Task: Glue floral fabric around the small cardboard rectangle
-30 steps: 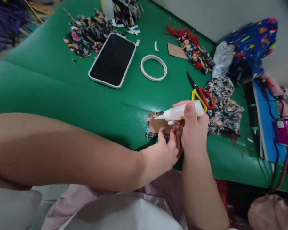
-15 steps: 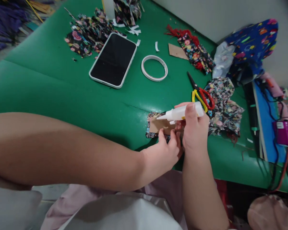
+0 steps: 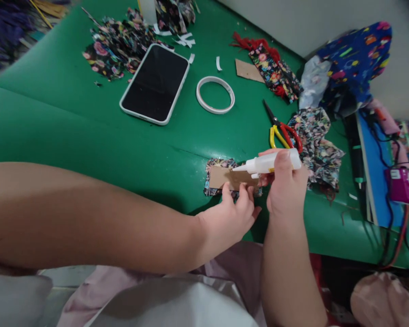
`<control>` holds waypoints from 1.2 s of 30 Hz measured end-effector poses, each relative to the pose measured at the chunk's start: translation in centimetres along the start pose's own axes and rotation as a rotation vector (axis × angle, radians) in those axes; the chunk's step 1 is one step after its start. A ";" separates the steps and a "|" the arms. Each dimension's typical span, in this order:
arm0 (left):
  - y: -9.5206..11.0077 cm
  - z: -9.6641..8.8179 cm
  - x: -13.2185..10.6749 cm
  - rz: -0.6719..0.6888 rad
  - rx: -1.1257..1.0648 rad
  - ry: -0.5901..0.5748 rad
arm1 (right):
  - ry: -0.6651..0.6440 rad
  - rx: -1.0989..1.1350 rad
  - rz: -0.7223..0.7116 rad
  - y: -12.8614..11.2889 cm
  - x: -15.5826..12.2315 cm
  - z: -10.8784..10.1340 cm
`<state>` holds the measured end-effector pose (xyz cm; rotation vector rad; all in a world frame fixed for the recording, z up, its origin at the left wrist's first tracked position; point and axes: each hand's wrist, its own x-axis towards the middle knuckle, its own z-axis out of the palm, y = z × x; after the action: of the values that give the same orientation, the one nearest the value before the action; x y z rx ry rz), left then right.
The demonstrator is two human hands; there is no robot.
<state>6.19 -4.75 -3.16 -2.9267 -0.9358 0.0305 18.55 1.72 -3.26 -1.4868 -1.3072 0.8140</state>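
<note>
My right hand (image 3: pixel 288 181) grips a white glue bottle (image 3: pixel 269 162) with a thin pointed nozzle aimed left. The nozzle tip is at the upper part of a small brown cardboard piece (image 3: pixel 218 176). That cardboard lies on a slightly larger piece of dark floral fabric (image 3: pixel 210 188), whose edges show around it. My left hand (image 3: pixel 230 215) holds the cardboard's lower edge down with bent fingertips. Its fingers hide part of the fabric. Just beyond my right hand lie scissors (image 3: pixel 282 131) with one red and one yellow handle.
A phone (image 3: pixel 157 84) and a roll of white tape (image 3: pixel 199 97) lie on the green surface (image 3: pixel 88 136). Floral scraps (image 3: pixel 119 43) are heaped at the upper left. Crumpled floral fabric (image 3: pixel 322 152) and a blue patterned cloth (image 3: pixel 357 63) are at the right, near cables and a purple box (image 3: pixel 402 186).
The bottle and my right hand have shifted right, so the nozzle tip has moved along the cardboard. My left hand stays on its lower edge. The view has shifted slightly.
</note>
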 end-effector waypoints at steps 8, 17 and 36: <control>0.3 0.2 0.1 0.002 0.012 -0.028 | 0.073 -0.061 -0.028 0.4 0.1 -1.5; 0.3 0.1 0.1 -0.025 -0.047 -0.016 | 0.133 -0.134 -0.008 1.0 0.3 -3.5; -0.6 0.0 0.5 0.042 -0.176 -0.023 | 0.264 -0.128 0.017 0.9 0.1 -5.0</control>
<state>6.25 -4.03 -3.13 -3.1137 -0.9246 -0.0175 23.53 0.74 -2.53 -1.6457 -1.1665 0.5310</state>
